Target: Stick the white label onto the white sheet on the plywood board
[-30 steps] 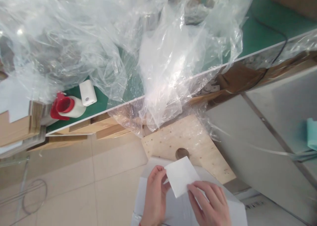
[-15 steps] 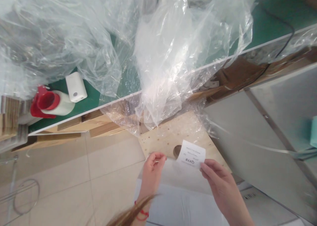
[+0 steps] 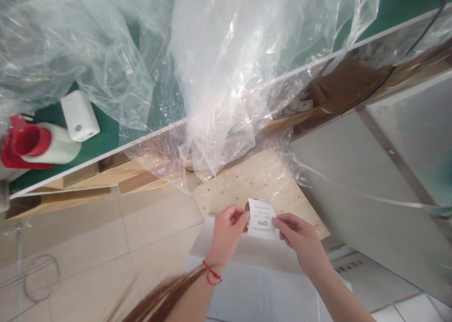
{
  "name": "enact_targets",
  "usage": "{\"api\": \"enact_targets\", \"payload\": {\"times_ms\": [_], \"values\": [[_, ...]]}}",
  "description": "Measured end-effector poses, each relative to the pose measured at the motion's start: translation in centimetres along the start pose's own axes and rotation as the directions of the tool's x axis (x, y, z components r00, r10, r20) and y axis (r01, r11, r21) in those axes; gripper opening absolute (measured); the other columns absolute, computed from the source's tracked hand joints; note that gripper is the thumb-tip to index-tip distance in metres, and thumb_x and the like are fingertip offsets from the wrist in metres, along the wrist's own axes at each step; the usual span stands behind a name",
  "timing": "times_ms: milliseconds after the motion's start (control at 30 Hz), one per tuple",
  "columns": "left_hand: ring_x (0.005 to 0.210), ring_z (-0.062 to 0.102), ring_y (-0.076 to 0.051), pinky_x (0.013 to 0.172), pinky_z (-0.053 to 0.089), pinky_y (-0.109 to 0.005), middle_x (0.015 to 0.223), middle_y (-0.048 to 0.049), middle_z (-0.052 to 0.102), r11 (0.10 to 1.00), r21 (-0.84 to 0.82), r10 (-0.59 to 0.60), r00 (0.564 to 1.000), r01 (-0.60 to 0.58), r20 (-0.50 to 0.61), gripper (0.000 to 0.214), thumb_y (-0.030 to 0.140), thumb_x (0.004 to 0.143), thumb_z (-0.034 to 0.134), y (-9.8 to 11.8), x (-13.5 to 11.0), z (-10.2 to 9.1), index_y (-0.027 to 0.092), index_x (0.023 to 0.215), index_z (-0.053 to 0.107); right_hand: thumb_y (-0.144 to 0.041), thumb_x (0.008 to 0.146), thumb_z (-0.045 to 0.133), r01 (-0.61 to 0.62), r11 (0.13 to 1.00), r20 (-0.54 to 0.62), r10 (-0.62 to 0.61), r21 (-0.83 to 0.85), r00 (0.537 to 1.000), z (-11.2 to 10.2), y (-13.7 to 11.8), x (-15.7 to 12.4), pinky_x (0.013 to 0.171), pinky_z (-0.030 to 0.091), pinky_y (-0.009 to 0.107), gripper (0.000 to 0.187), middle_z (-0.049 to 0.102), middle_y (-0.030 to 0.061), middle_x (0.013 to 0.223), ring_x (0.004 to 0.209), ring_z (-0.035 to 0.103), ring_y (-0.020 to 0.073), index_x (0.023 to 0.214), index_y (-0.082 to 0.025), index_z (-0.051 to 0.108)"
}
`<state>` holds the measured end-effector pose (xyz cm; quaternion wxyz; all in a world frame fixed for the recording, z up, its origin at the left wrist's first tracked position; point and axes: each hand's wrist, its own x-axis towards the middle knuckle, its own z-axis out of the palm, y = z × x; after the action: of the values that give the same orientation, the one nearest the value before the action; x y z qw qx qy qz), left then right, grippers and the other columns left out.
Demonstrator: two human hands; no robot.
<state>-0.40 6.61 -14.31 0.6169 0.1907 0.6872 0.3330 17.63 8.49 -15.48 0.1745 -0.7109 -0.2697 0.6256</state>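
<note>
A small white printed label (image 3: 262,221), marked QXY8 and upside down to me, is stretched between my two hands. My left hand (image 3: 228,230) pinches its left edge. On its right edge, the thumb and fingers of my right hand (image 3: 299,237) are closed. Directly below the label lies a white package (image 3: 261,284), its upper flap smooth and pale. Beyond it, a wooden board (image 3: 243,181) with small dark holes is partly covered by the label and my hands. A red string bracelet (image 3: 213,272) circles my left wrist.
Crumpled clear plastic film (image 3: 226,68) covers much of the green table (image 3: 106,133) and hangs over its edge. A red and white tape dispenser (image 3: 42,143) and a white power bank (image 3: 80,116) sit at the left. Grey panels (image 3: 353,166) stand at the right.
My left hand has moved right and taken hold of the label's left edge. The label and right hand have shifted slightly left. My view has shifted a little to the right.
</note>
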Motion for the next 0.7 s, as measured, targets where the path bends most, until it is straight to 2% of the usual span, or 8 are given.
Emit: {"api": "enact_targets", "payload": {"times_ms": [133, 233, 333, 400, 467, 567, 633, 700], "values": [[0.054, 0.058, -0.014, 0.055, 0.049, -0.025, 0.058, 0.0008, 0.059, 0.998, 0.051, -0.035, 0.999, 0.034, 0.014, 0.025, 0.042, 0.078, 0.056, -0.1, 1.0, 0.3, 0.019, 0.067, 0.056, -0.052, 0.057, 0.083, 0.035, 0.998, -0.041, -0.037, -0.056, 0.998, 0.0, 0.1, 0.8, 0.052, 0.028, 0.026, 0.037, 0.054, -0.0015, 0.052, 0.052, 0.041, 0.0102, 0.067, -0.019, 0.071], [0.063, 0.065, -0.018, 0.06, 0.052, -0.028, 0.067, -0.0031, 0.066, 0.992, 0.119, -0.041, 0.999, 0.038, 0.02, 0.021, 0.037, 0.081, 0.054, -0.4, 1.3, 0.2, 0.02, 0.07, 0.059, -0.055, 0.051, 0.086, -0.007, 0.997, -0.042, 0.01, 0.072, 0.999, -0.7, -0.1, 1.5, 0.049, 0.026, 0.024, 0.043, 0.053, -0.0013, 0.055, 0.053, 0.04, 0.0092, 0.067, -0.018, 0.07], [0.084, 0.07, -0.024, 0.079, 0.054, -0.034, 0.085, -0.009, 0.076, 0.944, 0.319, 0.02, 0.981, -0.081, 0.192, 0.023, 0.033, 0.086, 0.055, -1.2, 0.8, -0.6, 0.022, 0.076, 0.072, -0.057, 0.046, 0.09, -0.056, 0.961, -0.024, 0.065, 0.27, 0.998, -2.1, -0.5, 2.2, 0.044, 0.024, 0.018, 0.05, 0.047, -0.0038, 0.055, 0.053, 0.035, 0.0063, 0.067, -0.018, 0.068], [0.1, 0.071, -0.028, 0.095, 0.053, -0.038, 0.102, -0.0103, 0.078, 0.889, 0.413, 0.02, 0.917, -0.199, 0.398, 0.021, 0.033, 0.087, 0.059, -2.4, 0.5, -1.2, 0.025, 0.087, 0.078, -0.054, 0.043, 0.093, -0.08, 0.929, -0.035, 0.099, 0.361, 0.994, -3.2, -0.6, 2.8, 0.042, 0.024, 0.015, 0.052, 0.044, -0.0047, 0.056, 0.054, 0.035, 0.0051, 0.068, -0.018, 0.067], [0.117, 0.067, -0.029, 0.108, 0.048, -0.041, 0.12, -0.0107, 0.073, 0.859, 0.408, 0.007, 0.805, -0.309, 0.593, 0.025, 0.032, 0.089, 0.058, -3.9, 0.7, -1.7, 0.027, 0.104, 0.077, -0.05, 0.039, 0.096, -0.105, 0.905, -0.054, 0.139, 0.411, 0.989, -4.1, -0.4, 3.1, 0.041, 0.025, 0.013, 0.053, 0.045, -0.0044, 0.057, 0.055, 0.036, 0.0048, 0.068, -0.017, 0.068], [0.131, 0.054, -0.031, 0.116, 0.04, -0.047, 0.133, -0.0173, 0.061, 0.819, 0.391, -0.012, 0.669, -0.42, 0.743, 0.035, 0.031, 0.094, 0.051, -5.3, 1.1, -1.8, 0.019, 0.122, 0.069, -0.047, 0.036, 0.098, -0.137, 0.883, -0.061, 0.184, 0.449, 0.981, -4.7, 0.3, 3.2, 0.039, 0.028, 0.012, 0.053, 0.046, -0.0039, 0.059, 0.055, 0.037, 0.0048, 0.068, -0.016, 0.069], [0.133, 0.051, -0.033, 0.115, 0.04, -0.051, 0.138, -0.0201, 0.055, 0.794, 0.431, -0.06, 0.65, -0.429, 0.757, 0.043, 0.036, 0.095, 0.051, -4.5, 0.6, -1.8, 0.015, 0.13, 0.063, -0.047, 0.035, 0.098, -0.156, 0.873, -0.068, 0.211, 0.461, 0.975, -5.0, 0.7, 3.0, 0.038, 0.029, 0.012, 0.054, 0.046, -0.0039, 0.058, 0.055, 0.037, 0.005, 0.067, -0.016, 0.069], [0.136, 0.047, -0.031, 0.116, 0.039, -0.05, 0.143, -0.0177, 0.051, 0.8, 0.446, -0.108, 0.636, -0.4, 0.764, 0.05, 0.04, 0.095, 0.052, -2.3, -0.7, -2.1, 0.018, 0.139, 0.054, -0.047, 0.035, 0.098, -0.174, 0.871, -0.082, 0.236, 0.46, 0.968, -5.5, 1.0, 2.7, 0.039, 0.032, 0.011, 0.054, 0.047, -0.0034, 0.059, 0.055, 0.038, 0.0051, 0.067, -0.016, 0.069]]}}
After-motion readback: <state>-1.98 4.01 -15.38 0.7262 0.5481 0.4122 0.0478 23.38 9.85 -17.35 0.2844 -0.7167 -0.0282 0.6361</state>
